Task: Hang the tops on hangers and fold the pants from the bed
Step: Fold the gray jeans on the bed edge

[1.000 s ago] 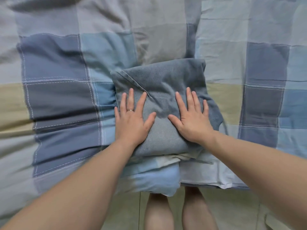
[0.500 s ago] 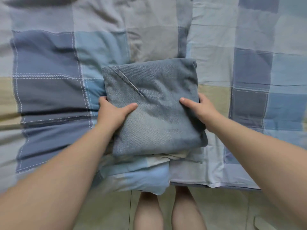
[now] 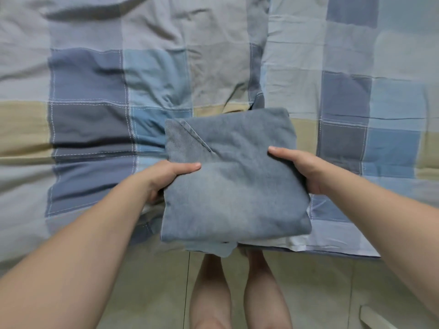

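Note:
A pair of blue-grey denim pants [image 3: 232, 184], folded into a thick square, is held up off the bed near its front edge. My left hand [image 3: 166, 176] grips the stack's left side, thumb on top and fingers underneath. My right hand [image 3: 301, 169] grips the right side the same way, thumb lying across the top. A pocket seam runs diagonally across the upper left corner of the fold. The near edge of the stack hangs out past the bed edge, over my legs.
The bed [image 3: 118, 103] carries a wrinkled checked cover in blue, grey and beige. Its front edge runs just behind my legs [image 3: 237, 288], which stand on a pale tiled floor [image 3: 320, 293]. A white object [image 3: 377, 319] pokes in at the bottom right.
Both hands went from pressing flat on the folded pants to gripping its sides. The stack has since come up off the bed and toward me.

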A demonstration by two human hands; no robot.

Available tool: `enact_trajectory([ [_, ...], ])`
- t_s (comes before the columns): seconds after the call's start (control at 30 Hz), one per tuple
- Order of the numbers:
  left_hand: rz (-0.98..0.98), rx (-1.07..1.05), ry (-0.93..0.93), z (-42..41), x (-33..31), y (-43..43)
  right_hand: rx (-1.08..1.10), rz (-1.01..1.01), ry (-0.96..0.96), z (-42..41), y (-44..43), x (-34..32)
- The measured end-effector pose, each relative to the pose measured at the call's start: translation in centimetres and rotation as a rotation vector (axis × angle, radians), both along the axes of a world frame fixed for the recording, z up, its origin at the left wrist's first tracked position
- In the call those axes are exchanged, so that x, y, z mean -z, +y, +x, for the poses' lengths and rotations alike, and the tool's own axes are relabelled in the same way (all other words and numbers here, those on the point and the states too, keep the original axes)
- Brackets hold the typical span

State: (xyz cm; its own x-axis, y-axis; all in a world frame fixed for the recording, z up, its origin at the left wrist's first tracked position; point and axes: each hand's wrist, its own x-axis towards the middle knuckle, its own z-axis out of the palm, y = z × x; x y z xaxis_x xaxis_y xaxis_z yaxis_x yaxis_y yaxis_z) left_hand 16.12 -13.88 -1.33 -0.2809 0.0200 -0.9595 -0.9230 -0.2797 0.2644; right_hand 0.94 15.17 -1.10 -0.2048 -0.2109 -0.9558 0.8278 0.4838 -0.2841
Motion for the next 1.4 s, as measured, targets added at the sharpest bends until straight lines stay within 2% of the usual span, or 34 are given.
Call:
enact_trajectory([
  [0.07, 0.078, 0.016, -0.042, 1.4, -1.5, 0.6, 0.034, -0.026, -0.208, 1.5, 1.4, -1.8],
  [0.17, 0.141, -0.014, -0.093, 3.4, -4.1, 2.1, 0.085, -0.044, -0.282, 4.1, 3.1, -4.9],
  [0.3, 0.163, -0.128, -0.136, 6.2, -8.9, 4.1, 0.146, -0.039, -0.234, 7.4, 4.1, -10.5],
  [0.47, 0.137, -0.213, -0.073, 8.9, -16.5, 5.1, 0.222, -0.040, -0.134, 10.9, 5.0, -19.3],
  [0.63, 0.127, -0.180, -0.002, 8.6, -23.0, 4.8, 0.341, -0.046, -0.005, 13.5, 4.6, -27.0],
  [0.83, 0.085, -0.050, 0.174, 5.1, -29.8, 5.4, 0.566, -0.102, 0.257, 16.4, 6.2, -34.7],
  [1.0, 0.081, 0.153, 0.327, 0.9, -34.3, 9.5, 0.812, -0.112, 0.418, 19.4, 10.2, -39.3],
  [1.2, 0.126, 0.454, 0.448, -1.2, -38.6, 19.3, 1.111, -0.016, 0.598, 26.5, 17.9, -44.1],
  [1.4, 0.179, 0.703, 0.622, 2.9, -42.7, 33.2, 1.371, 0.053, 0.724, 38.6, 27.0, -47.4],
])
